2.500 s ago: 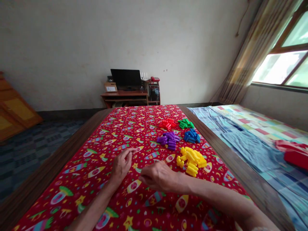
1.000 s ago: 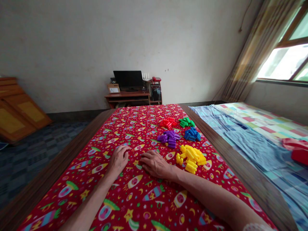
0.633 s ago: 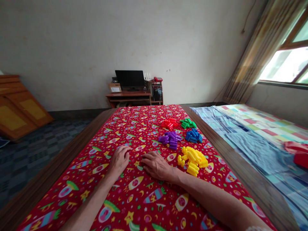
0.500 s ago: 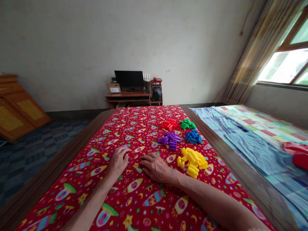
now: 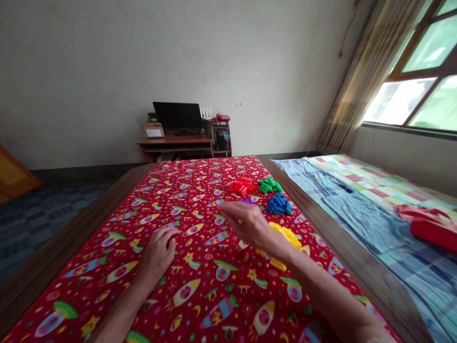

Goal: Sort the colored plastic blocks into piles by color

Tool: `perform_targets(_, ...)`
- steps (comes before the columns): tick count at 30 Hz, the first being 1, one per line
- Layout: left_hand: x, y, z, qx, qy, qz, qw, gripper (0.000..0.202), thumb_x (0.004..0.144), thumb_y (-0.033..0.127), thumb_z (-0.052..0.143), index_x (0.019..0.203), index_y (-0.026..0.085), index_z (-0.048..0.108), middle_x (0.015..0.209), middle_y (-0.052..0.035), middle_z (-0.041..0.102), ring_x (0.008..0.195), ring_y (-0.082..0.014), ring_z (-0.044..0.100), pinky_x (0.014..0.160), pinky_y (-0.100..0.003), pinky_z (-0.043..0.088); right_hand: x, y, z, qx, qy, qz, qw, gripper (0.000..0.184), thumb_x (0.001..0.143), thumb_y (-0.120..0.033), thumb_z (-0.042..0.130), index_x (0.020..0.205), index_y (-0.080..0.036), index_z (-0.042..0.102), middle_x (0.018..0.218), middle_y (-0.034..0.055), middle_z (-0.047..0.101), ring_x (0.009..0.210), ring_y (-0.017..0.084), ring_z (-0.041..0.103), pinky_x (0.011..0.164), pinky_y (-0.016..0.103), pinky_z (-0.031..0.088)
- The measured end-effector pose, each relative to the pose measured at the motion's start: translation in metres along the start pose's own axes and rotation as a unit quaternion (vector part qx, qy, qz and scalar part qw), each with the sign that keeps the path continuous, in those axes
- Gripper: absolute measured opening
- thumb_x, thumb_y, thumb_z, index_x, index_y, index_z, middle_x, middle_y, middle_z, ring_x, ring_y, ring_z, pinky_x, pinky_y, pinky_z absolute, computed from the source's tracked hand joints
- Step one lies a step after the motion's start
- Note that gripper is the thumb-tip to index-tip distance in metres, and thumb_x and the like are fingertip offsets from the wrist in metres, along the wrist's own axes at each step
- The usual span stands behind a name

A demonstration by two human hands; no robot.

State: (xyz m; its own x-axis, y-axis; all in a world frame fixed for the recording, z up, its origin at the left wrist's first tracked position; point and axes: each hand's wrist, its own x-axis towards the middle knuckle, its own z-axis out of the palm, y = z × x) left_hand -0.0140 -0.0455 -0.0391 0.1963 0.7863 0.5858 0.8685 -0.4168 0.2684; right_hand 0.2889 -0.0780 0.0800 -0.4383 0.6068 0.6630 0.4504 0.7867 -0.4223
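My left hand [image 5: 157, 251] lies flat and open on the red rocket-print cloth [image 5: 185, 286]. My right hand [image 5: 248, 223] is raised above the cloth, fingers loosely apart and holding nothing, and it hides most of the purple pile of plastic pieces [image 5: 247, 201]. A yellow pile [image 5: 285, 236] lies just right of my right wrist, partly covered by it. Farther off sit the blue pile [image 5: 278, 204], the red pile [image 5: 241, 186] and the green pile [image 5: 269, 185].
The cloth covers a long wooden table [image 5: 71, 233]. A bed with checked sheets [image 5: 357, 200] lies along the right, with a red object [image 5: 432, 228] on it. A desk with a monitor [image 5: 177, 115] stands at the far wall. A curtained window [image 5: 414, 95] is at upper right.
My right hand has lifted off the cloth and moved forward and right, over the purple pile. My left hand stays flat. The view has shifted to the right.
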Motion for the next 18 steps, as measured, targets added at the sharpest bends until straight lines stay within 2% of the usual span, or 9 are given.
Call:
perform_targets(2,0.000,-0.001,0.000,0.002,0.004,0.002,1.000,0.028,0.082,0.025,0.038,0.090,0.022,0.065,0.094,-0.0073,0.068,0.093,-0.0245,0.064,0.087,-0.039,0.053,0.005,0.033,-0.040,-0.022,0.097,0.095,0.990,0.035,0.095,-0.039,0.044,0.110,-0.018,0.068,0.104,0.0090,0.071,0.089,0.020,0.066,0.083,0.033,0.050)
perform_targets(3,0.000,-0.001,0.000,0.002,0.007,0.004,1.000,0.028,0.082,0.025,0.038,0.090,0.023,0.065,0.093,-0.0072,0.068,0.092,-0.0244,0.065,0.086,-0.038,0.054,0.003,0.055,-0.057,-0.031,0.148,0.153,0.977,0.041,0.094,-0.046,0.044,0.109,-0.018,0.070,0.102,0.0084,0.072,0.092,0.022,0.066,0.086,0.035,0.049)
perform_targets(5,0.000,-0.002,0.000,0.000,0.011,0.006,1.000,0.027,0.082,0.025,0.039,0.090,0.023,0.065,0.094,-0.0074,0.068,0.091,-0.0246,0.065,0.084,-0.038,0.054,-0.009,0.104,-0.082,-0.024,0.197,0.251,0.948,0.059,0.090,-0.062,0.039,0.106,-0.016,0.072,0.102,0.0090,0.072,0.098,0.028,0.065,0.089,0.040,0.049)
perform_targets(7,0.000,-0.003,0.000,-0.001,0.010,0.004,1.000,0.027,0.082,0.026,0.040,0.091,0.023,0.065,0.095,-0.0075,0.068,0.092,-0.0246,0.065,0.083,-0.038,0.054,-0.029,0.150,-0.093,0.008,0.223,0.317,0.922,0.074,0.083,-0.075,0.034,0.109,-0.017,0.071,0.113,0.0112,0.070,0.110,0.031,0.061,0.094,0.043,0.047)
perform_targets(9,-0.001,-0.005,0.001,0.004,0.007,0.001,1.000,0.027,0.082,0.026,0.040,0.091,0.023,0.065,0.096,-0.0076,0.068,0.092,-0.0247,0.064,0.085,-0.038,0.054,-0.049,0.182,-0.092,0.070,0.253,0.373,0.890,0.085,0.079,-0.082,0.025,0.112,-0.017,0.069,0.117,0.0138,0.068,0.115,0.031,0.059,0.095,0.043,0.047)
perform_targets(11,-0.002,-0.006,0.002,0.006,0.005,0.004,1.000,0.027,0.082,0.026,0.040,0.092,0.023,0.065,0.097,-0.0080,0.067,0.092,-0.0251,0.064,0.085,-0.039,0.054,-0.065,0.198,-0.084,0.116,0.249,0.401,0.874,0.092,0.077,-0.086,0.021,0.112,-0.016,0.069,0.115,0.0154,0.069,0.114,0.030,0.061,0.096,0.043,0.048)
perform_targets(12,-0.003,-0.007,0.002,0.006,0.005,0.006,1.000,0.027,0.082,0.026,0.040,0.092,0.023,0.064,0.097,-0.0081,0.067,0.092,-0.0253,0.065,0.085,-0.039,0.054,-0.070,0.200,-0.080,0.120,0.234,0.406,0.875,0.093,0.076,-0.086,0.020,0.112,-0.015,0.069,0.111,0.0155,0.070,0.111,0.030,0.062,0.096,0.043,0.048)
perform_targets(15,-0.003,-0.008,0.003,0.007,0.003,0.012,1.000,0.027,0.083,0.026,0.039,0.094,0.023,0.064,0.098,-0.0080,0.067,0.092,-0.0256,0.065,0.086,-0.040,0.053,-0.076,0.196,-0.070,0.063,0.162,0.410,0.895,0.094,0.077,-0.085,0.023,0.109,-0.012,0.071,0.095,0.0130,0.073,0.100,0.031,0.066,0.097,0.047,0.046)
perform_targets(18,-0.003,-0.007,0.002,0.010,-0.004,0.015,1.000,0.027,0.085,0.027,0.038,0.094,0.022,0.063,0.097,-0.0081,0.067,0.093,-0.0254,0.064,0.086,-0.040,0.053,-0.070,0.186,-0.062,0.018,0.111,0.407,0.906,0.092,0.078,-0.084,0.022,0.107,-0.013,0.073,0.089,0.0096,0.073,0.094,0.030,0.066,0.097,0.048,0.046)
